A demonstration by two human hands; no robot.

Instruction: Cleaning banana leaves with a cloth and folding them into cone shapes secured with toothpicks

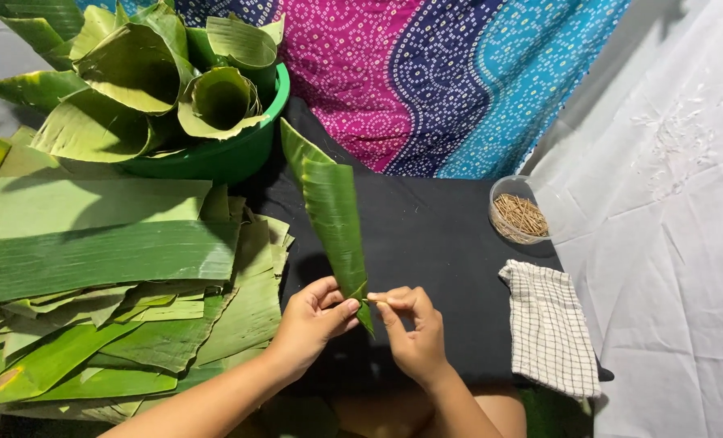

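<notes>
1. Leaf cone (333,215): rolled green leaf, held over the black cloth (434,235), wide mouth pointing up and away, narrow tip near my hands.
2. My left hand (311,323): thumb and fingers pinch the cone's lower end, just above the tip.
3. My right hand (414,328): thumb and forefinger pressed together on a thin pale stick (375,301) at the cone's seam; the other fingers curl in.
4. Clear bowl (521,212): holds more small sticks, on the cloth's right edge, well apart from my hands.
5. Checked towel (549,324): lies just right of my right hand.
6. Flat leaves (110,276): stacked to my left.
7. Green basin (215,154): upper left, filled with finished cones.
</notes>
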